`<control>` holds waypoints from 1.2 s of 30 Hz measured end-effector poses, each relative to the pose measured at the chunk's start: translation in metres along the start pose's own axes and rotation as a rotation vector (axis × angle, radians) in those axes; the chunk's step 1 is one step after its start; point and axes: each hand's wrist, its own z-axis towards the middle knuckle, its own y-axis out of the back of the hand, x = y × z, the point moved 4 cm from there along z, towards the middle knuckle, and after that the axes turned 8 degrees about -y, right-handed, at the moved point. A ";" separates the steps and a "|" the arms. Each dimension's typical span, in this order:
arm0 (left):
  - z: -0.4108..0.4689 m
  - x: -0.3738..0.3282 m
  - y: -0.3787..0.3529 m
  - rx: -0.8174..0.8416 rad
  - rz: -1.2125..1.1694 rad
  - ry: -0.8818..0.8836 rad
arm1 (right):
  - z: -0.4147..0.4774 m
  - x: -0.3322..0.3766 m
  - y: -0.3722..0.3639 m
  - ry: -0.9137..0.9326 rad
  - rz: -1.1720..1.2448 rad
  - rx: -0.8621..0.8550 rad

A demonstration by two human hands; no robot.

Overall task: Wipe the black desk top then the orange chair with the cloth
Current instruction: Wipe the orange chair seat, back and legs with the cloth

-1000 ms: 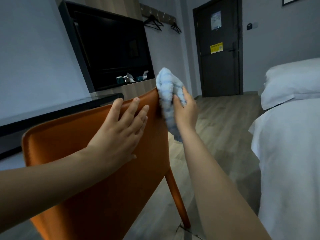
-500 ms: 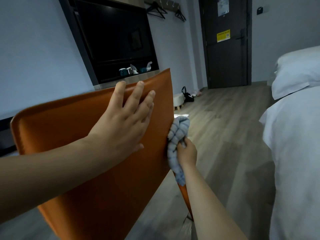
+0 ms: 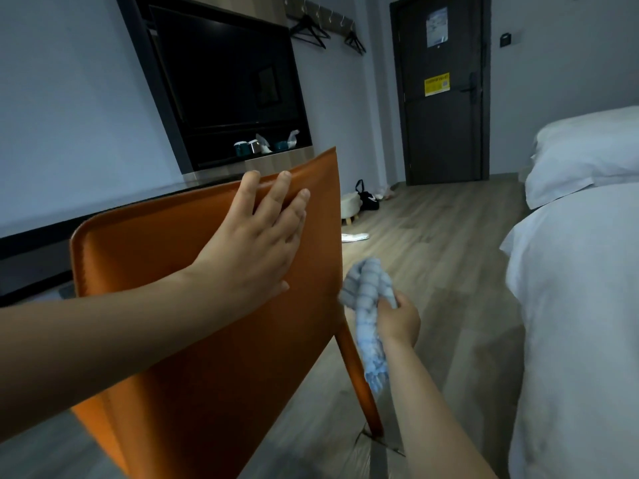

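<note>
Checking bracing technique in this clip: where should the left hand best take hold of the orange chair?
Probably the backrest's top edge on the orange chair, from behind and above: a thin free rim right at the flat-pressed fingertips of the left hand, clear of the cloth at the side edge.

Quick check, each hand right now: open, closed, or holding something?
Left hand: open, fingers straight, pressed flat on the orange leather chair back.
Right hand: closed around the bunched light-blue striped cloth.

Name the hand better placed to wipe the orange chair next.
Right: the right hand grips the striped pale-blue cloth beside the orange chair; the left hand presses flat on its back.
</note>
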 end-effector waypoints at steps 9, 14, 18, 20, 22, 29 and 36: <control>-0.014 0.032 0.030 -0.024 -0.404 0.079 | -0.056 0.116 0.048 0.401 0.267 0.019; -0.033 0.049 0.033 -0.014 -0.445 0.136 | -0.072 0.154 0.037 0.530 0.258 0.065; -0.044 0.053 0.031 -0.088 -0.465 0.140 | -0.079 0.153 0.016 0.515 0.277 0.115; -0.048 0.053 0.029 -0.102 -0.419 0.129 | -0.084 0.147 0.004 0.508 0.271 0.143; -0.049 0.050 0.027 -0.095 -0.350 0.121 | -0.084 0.140 -0.005 0.500 0.250 0.156; -0.055 0.038 0.018 -0.114 -0.178 0.130 | -0.077 0.100 -0.022 0.479 0.217 0.155; -0.057 0.029 0.019 -0.106 -0.107 0.163 | -0.061 0.043 -0.043 0.350 0.065 0.108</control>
